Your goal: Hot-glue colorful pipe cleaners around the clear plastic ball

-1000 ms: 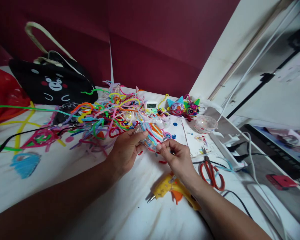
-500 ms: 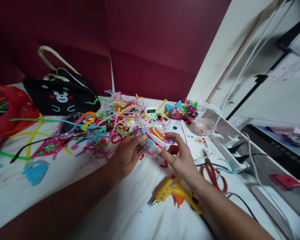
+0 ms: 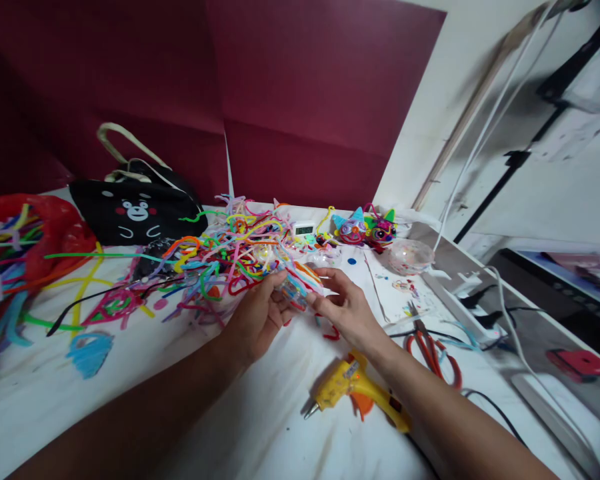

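Note:
Between my two hands is a rounded, clear plastic piece covered with strips of coloured pipe cleaner (image 3: 300, 285), in orange, white, blue and red. My left hand (image 3: 261, 310) pinches its left side with the thumb on top. On its right side, my right hand (image 3: 345, 307) grips it between thumb and fingers. Just beyond and to the left lies a tangled heap of pipe cleaners (image 3: 245, 233). A yellow hot glue gun (image 3: 353, 387) rests on the table below my right hand, its nozzle pointing left. A short red pipe cleaner (image 3: 332, 332) lies near my right wrist.
Red-handled scissors (image 3: 433, 353) lie right of my right forearm. Farther back are a clear bowl (image 3: 411, 256), two colourful cat-like figures (image 3: 365, 228) and a small digital clock (image 3: 303, 229). A black bag (image 3: 135, 213) and a red plastic bag (image 3: 55, 227) stand at left.
Both hands still hold the pipe-cleaner piece, which has tilted, showing more of its clear side. The camera view has shifted slightly; the glue gun and scissors lie where they were.

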{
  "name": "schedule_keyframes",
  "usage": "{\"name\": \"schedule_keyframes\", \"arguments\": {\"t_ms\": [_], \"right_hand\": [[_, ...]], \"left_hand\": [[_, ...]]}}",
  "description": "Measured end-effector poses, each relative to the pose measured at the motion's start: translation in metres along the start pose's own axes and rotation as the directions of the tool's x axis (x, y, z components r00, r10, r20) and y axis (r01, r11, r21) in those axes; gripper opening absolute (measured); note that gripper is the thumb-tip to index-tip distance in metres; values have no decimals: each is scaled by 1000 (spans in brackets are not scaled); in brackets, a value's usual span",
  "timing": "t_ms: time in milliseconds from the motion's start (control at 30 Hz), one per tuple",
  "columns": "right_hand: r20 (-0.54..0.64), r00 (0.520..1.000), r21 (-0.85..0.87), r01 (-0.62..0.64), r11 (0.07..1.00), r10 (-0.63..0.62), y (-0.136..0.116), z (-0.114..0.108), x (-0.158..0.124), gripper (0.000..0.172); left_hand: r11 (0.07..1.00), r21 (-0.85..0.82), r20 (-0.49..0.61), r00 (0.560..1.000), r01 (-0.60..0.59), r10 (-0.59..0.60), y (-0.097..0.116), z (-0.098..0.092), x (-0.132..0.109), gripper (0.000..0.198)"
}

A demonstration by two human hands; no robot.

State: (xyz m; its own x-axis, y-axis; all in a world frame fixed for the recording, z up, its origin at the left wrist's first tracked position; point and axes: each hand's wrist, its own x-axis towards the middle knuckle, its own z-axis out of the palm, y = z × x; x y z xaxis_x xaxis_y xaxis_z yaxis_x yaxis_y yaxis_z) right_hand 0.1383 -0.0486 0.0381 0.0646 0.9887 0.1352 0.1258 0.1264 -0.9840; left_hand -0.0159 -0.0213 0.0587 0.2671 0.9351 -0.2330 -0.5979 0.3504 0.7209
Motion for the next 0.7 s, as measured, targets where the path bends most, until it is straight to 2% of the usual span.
{"name": "schedule_keyframes", "arguments": {"t_ms": [67,267,400,533,700], "right_hand": [[-10,1000,-7,13,1000,-13,-1,2,2,50],[-53,998,-44,38,998,-40,-1,9,7,50],[-76,996,-79,35,996,-41,0,14,10,49],[-83,995,-109,49,993,-58,-1,16,11,52],[-72,993,-157,77,985,-90,-5,12,6,50]], "left_hand": [[1000,10,-3,1000,-11,11,0,0,-2,8],[985,101,142,982,-137,122,-4,-1,-5,24],[984,110,106,986,-140,128,-4,0,-6,27],[983,109,30,989,-150,148,-2,0,-3,17],[984,69,18,987,-163,162,1,-2,3,13]]}}
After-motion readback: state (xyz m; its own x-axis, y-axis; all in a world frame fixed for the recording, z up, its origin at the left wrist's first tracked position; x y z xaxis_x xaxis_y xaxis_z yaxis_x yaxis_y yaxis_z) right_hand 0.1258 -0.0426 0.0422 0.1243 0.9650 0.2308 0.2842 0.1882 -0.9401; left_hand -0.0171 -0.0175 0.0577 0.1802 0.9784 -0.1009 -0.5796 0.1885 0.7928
